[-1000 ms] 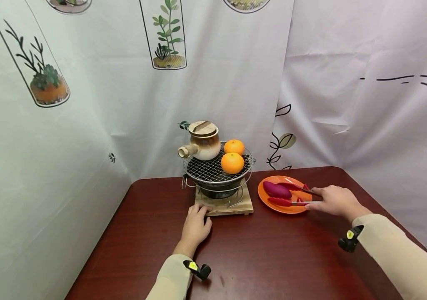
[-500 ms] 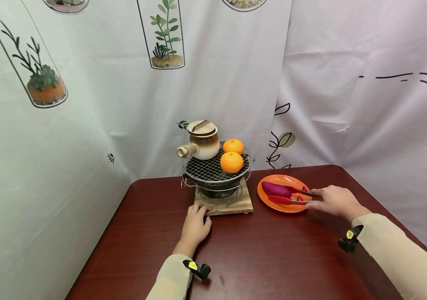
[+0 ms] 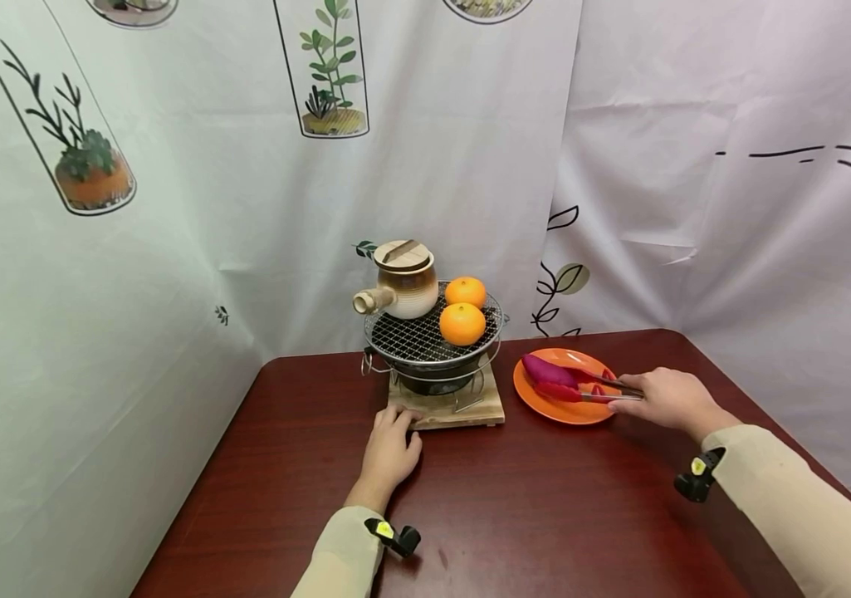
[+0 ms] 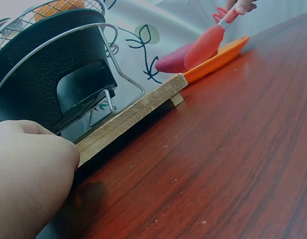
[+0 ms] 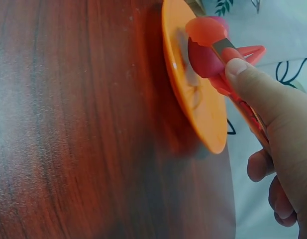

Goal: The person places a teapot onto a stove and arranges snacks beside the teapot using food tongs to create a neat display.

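Note:
My right hand [image 3: 670,400] grips a pair of tongs [image 3: 608,398] with red tips and metal arms. Between the tips sits a purple sweet potato [image 3: 545,370], pinched and slightly tilted, over the orange plate [image 3: 574,415]. Whether it still touches the plate I cannot tell. In the right wrist view my thumb presses along one arm of the tongs [image 5: 257,119]. My left hand [image 3: 388,453] rests at the front left corner of the wooden board [image 3: 458,414], fingers lying on its edge. The left wrist view hides those fingertips behind the hand.
On the board stands a black grill stove [image 3: 436,378] with a wire rack [image 3: 410,339]. The rack bears a lidded clay pot [image 3: 413,291], its handle pointing left, and two oranges [image 3: 462,324]. A printed cloth [image 3: 455,166] hangs behind the dark red table [image 3: 515,515].
The red tips of the tongs have closed in on the sweet potato, which has turned and tilted a little. My left hand has stayed on the board.

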Demonstrator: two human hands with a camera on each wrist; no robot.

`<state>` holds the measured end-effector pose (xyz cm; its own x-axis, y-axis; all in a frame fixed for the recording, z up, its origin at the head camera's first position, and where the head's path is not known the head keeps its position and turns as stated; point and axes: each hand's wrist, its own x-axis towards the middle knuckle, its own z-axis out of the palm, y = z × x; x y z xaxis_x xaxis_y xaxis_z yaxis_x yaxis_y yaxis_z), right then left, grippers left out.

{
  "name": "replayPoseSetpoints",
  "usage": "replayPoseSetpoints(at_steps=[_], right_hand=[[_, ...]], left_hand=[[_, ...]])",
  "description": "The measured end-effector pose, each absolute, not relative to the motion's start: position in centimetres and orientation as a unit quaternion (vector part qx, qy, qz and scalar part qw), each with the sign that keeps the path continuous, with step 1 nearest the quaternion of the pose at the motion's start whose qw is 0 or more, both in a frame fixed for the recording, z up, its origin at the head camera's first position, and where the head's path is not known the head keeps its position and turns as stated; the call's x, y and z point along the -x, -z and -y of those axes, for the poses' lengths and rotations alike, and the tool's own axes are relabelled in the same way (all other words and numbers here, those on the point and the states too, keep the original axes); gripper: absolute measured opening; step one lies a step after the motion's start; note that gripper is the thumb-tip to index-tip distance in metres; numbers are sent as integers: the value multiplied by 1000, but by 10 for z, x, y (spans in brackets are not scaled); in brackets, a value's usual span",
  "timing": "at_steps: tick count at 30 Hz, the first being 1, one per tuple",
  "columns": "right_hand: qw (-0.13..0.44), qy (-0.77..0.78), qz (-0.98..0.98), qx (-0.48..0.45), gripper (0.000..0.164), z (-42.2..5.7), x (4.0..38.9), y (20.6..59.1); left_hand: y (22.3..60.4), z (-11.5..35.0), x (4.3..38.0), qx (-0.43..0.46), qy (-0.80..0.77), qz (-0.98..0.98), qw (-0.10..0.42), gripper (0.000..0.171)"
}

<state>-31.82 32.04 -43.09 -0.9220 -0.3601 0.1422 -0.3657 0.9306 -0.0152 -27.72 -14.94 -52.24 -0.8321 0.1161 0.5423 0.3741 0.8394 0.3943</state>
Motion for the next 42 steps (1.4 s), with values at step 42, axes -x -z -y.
replayPoseSetpoints(at_steps=[42], right_hand=[[134, -33, 978, -158, 80, -313, 303, 357]], left_hand=[[522, 151, 276, 128, 257, 928, 237, 23]])
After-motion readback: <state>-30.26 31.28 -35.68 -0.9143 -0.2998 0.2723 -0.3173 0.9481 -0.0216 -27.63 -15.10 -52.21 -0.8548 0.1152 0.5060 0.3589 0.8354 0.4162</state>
